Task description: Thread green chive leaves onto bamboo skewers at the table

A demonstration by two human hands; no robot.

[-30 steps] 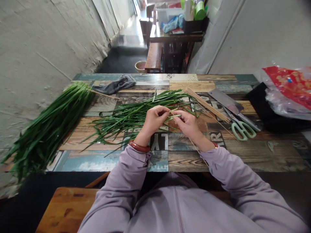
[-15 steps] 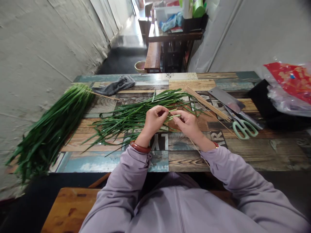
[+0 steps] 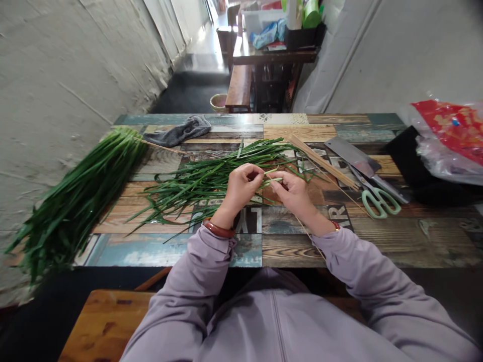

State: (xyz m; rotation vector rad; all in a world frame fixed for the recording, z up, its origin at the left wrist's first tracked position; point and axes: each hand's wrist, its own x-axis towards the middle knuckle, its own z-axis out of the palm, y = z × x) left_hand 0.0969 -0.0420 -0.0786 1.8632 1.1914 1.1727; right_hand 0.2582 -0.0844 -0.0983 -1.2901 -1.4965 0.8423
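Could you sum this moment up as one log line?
left hand: pinching pale stalks | right hand: pinching pale stalks, thin stick beneath | beyond: loose greens | rightward: cleaver, scissors | leftward: green bundle

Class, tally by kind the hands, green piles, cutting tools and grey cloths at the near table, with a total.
Hands: 2 (left hand, right hand)
Green piles: 2 (left pile, middle pile)
Cutting tools: 2 (cleaver, scissors)
Grey cloth: 1
Total: 7
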